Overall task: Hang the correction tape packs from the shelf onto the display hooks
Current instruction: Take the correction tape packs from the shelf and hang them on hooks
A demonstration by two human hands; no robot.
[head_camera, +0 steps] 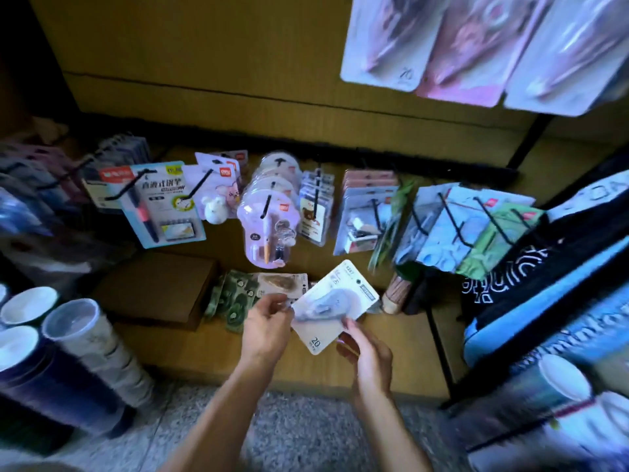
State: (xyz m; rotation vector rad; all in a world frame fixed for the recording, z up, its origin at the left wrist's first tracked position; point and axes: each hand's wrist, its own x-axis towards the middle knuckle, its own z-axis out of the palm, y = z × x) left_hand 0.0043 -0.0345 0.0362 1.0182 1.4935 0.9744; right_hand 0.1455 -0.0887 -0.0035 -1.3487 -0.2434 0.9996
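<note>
Above the wooden shelf (340, 369), both hands held one white correction tape pack (335, 306) up in the air, tilted. At its left edge the left hand (267, 327) pinched the pack with curled fingers, while the right hand (369, 352) gripped its bottom corner, fingers bent close around the card. Just behind the hands, more green correction tape packs (235, 298) lay in a pile on the shelf beside a brown box (156, 287), and black display hooks (456, 212) full of other packs stuck out farther back.
</note>
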